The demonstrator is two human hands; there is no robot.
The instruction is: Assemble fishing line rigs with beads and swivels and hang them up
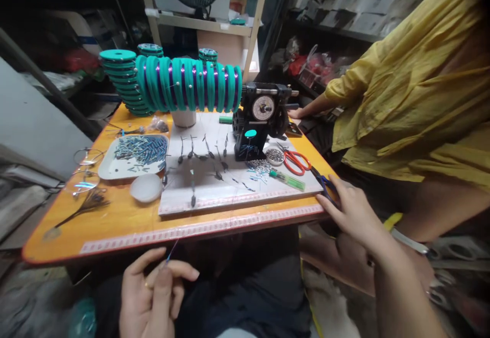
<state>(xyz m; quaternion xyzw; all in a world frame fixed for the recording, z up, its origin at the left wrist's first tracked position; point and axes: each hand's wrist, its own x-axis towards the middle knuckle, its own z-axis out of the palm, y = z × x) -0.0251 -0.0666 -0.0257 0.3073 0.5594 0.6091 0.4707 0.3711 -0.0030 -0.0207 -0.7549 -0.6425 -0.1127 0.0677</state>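
Observation:
My left hand (153, 292) is below the table's front edge, with thumb and index finger pinched on a thin bluish thread (172, 252). One end of the thread rises from the fingertips; where it leads is unclear. My right hand (350, 205) is at the table's right front corner. Its thumb and fingers are around a blue-handled hand tool (329, 191) with a dark front end, scissors or pliers. Close to it lie orange-handled scissors (296, 163) and a green, clear-bodied tool (287, 179). Several small dark pieces with thin leads (193, 199) lie on the white board (214, 200).
A black geared device (252, 123) stands behind, beside a long teal spool roll (187, 83). On the left are a white tray (103, 167) of small tubes and a round lid (146, 188). A person in a yellow shirt (383, 82) sits at the right, one hand (296, 114) by the table.

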